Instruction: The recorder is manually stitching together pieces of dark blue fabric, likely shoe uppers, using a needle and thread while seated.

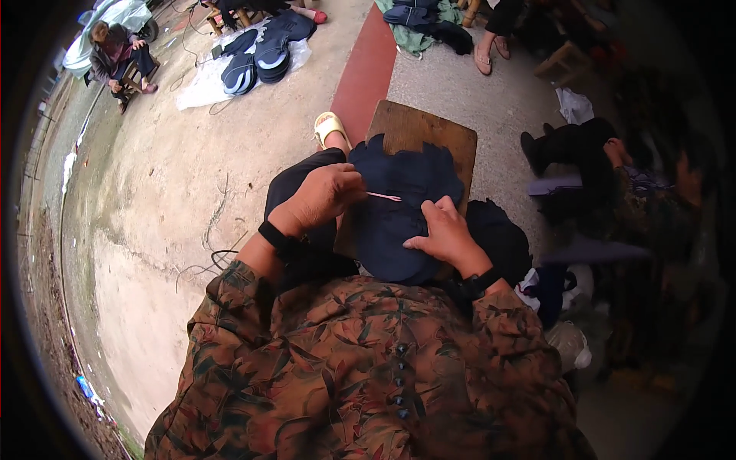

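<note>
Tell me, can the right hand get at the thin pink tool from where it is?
Probably yes: the right hand is on the dark cloth, close to the tip of the thin pink tool, with nothing visible between. The left hand appears to hold the other end, though.

Widest lane is left of the left hand (330,192), over bare concrete floor (153,230); only a thin dark cable (218,257) loops low there; ahead of the hands the wooden board's (425,123) far end is uncovered, so room over it, sandalled foot (330,129) just off its left edge. Gap to the right hand (447,234), above the dark cloth (391,245), is partly crossed by a thin pink strip (386,197); right side tight: dark fabric bundle (498,238) beside the board, another person's dark-clad leg (575,157) further out.
</note>
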A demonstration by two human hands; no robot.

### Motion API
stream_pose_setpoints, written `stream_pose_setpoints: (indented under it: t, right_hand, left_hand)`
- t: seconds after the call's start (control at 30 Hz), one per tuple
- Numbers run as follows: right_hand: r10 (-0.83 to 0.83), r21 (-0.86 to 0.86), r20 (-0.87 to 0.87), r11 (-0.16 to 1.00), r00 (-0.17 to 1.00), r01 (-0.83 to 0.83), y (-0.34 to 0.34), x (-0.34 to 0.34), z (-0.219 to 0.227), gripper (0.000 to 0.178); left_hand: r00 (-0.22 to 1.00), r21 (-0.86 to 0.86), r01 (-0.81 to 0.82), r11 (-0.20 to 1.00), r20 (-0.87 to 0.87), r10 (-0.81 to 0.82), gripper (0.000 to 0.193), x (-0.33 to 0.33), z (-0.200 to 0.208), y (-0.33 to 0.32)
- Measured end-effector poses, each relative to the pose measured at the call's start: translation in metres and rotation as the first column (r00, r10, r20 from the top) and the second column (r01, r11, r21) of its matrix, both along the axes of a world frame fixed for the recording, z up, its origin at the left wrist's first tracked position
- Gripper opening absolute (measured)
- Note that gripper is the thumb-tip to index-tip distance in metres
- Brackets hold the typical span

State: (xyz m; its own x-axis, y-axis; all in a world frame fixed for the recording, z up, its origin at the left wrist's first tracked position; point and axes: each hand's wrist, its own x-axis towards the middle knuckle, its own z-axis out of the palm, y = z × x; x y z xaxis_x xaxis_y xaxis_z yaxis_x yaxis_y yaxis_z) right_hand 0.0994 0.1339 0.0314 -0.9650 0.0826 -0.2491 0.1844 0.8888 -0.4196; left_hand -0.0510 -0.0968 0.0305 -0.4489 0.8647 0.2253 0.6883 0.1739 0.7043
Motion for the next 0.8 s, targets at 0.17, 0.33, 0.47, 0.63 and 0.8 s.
stream_pose_setpoints:
  t: [0.17, 0.33, 0.47, 0.63, 0.8]
  right_hand:
    - [-0.059, 0.023, -0.247, 0.998, 0.967, 0.066, -0.014, 0.013, -0.010, 0.048]
    - [0.064, 0.206, -0.311, 0.979, 0.948, 0.002, -0.021, 0.012, -0.020, 0.029]
    - [-0.074, -0.007, -0.365, 0.997, 0.928, 0.076, -0.018, 0.007, -0.030, 0.026]
    - [-0.112, -0.103, -0.300, 0.991, 0.947, 0.084, -0.011, 0.006, -0.032, 0.033]
    - [-0.083, -0.061, -0.291, 0.996, 0.953, 0.068, -0.007, 0.006, -0.026, 0.034]
  left_hand:
    - [0.667, 0.298, -0.380, 0.876, 0.744, 0.037, 0.014, 0.031, -0.010, 0.052]
    - [0.326, 0.324, -0.409, 0.853, 0.925, -0.195, 0.014, 0.049, -0.018, 0.085]
    - [0.505, 0.257, -0.273, 0.927, 0.858, -0.089, 0.014, 0.049, -0.022, 0.093]
    - [0.513, 0.248, -0.326, 0.912, 0.857, -0.049, 0.019, 0.049, -0.024, 0.097]
    - [0.369, 0.182, -0.423, 0.888, 0.929, -0.014, 0.019, 0.043, -0.029, 0.092]
